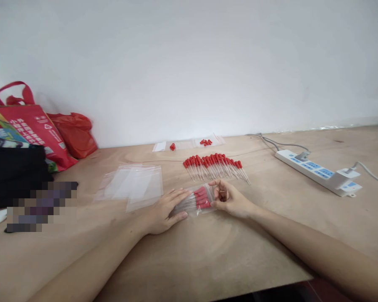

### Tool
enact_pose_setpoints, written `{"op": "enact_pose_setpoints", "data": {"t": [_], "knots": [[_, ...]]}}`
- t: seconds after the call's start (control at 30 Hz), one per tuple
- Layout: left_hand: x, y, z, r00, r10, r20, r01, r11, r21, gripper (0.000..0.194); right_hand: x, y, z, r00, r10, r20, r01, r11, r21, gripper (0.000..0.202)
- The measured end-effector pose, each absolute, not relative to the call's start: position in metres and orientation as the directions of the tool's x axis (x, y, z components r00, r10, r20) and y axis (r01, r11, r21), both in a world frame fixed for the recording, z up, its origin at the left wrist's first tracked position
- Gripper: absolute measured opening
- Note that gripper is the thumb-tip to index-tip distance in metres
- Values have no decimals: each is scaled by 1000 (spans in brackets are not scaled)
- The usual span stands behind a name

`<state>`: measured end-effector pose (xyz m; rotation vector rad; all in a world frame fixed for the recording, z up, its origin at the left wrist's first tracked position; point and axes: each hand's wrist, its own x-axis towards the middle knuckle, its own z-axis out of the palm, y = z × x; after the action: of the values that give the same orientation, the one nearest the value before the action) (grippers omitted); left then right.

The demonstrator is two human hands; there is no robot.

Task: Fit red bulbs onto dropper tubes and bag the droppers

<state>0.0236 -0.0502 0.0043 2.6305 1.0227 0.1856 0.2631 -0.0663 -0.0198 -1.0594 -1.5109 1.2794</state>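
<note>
On our wooden table [182, 260], a white power strip [316, 170] sits right of the packed bag [195, 205], and red-topped droppers [216, 165] lie behind that bag. Our left hand [164, 212] rests open on its left part; our right hand [232, 201] touches its right end with bent fingers, but we cannot tell if it pinches.

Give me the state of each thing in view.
Filled bag, lying flat; seal unclear
Left hand, laid over bag's left end
Right hand, curled at bag's right end
Loose red-topped tubes, side by side
Flat clear bags, overlapping
Power strip, plugs inserted
Tote bag, upright
Red plastic bag, bunched
</note>
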Motion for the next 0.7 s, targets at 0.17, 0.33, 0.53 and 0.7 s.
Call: {"op": "enact_pose_setpoints", "data": {"t": [0.17,0.33,0.53,0.7], "knots": [[24,-50,3,740,672,30,622,-701,348,53,272,-68,-17,-229,958,174,319,243,-916,47],[24,-49,3,742,670,23,621,-699,354,51,272,-73,-4,-455,805,380,548,589,-594,17],[23,-49,4,746,666,7,623,-701,347,46,289,-59,-7,-302,882,363,705,463,-538,30],[22,-46,2,727,684,68,590,-672,448,43,291,-54,-15,-178,968,179,662,252,-705,29]]}}
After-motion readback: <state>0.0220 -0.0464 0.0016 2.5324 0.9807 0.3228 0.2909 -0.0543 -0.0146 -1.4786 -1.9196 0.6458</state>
